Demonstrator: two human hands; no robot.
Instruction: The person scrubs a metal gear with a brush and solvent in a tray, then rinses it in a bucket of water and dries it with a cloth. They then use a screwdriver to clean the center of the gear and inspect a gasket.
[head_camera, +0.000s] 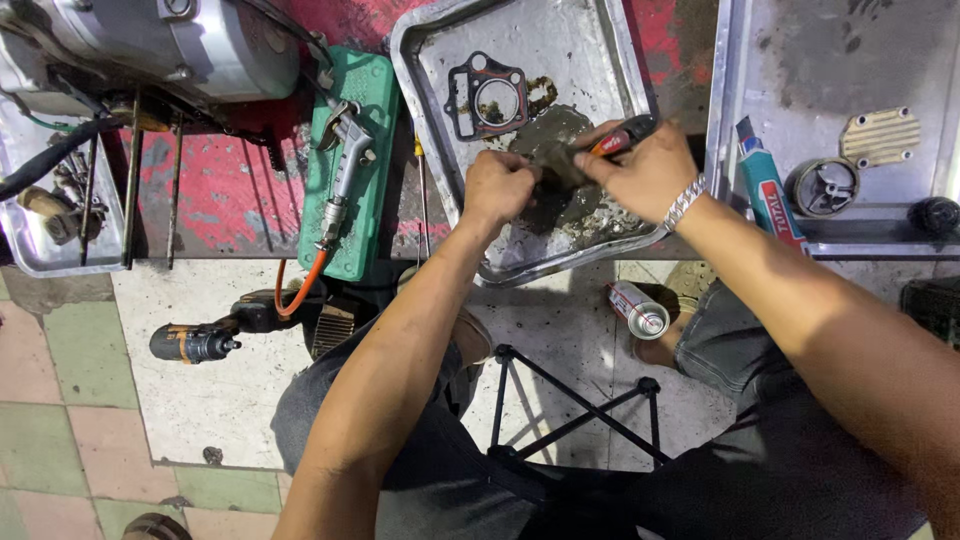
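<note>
We see the left hand (498, 187) pinching a small dark, greasy part (556, 160) over the dented metal tray (598, 40). Just beside it, the right hand (643, 170) grips a red-and-black handled tool (622, 136) touching that part. Beyond the fingers lies a flat gasket (487, 96); below, worn tiled floor (60, 400).

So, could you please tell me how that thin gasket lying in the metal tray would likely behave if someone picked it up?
The gasket looks like a thin flat sheet with large cut-outs, so it would probably be light and flex or droop. Its narrow bridges suggest it could tear or crease easily. The tray shows oily grime nearby, so it may be slippery.
</note>
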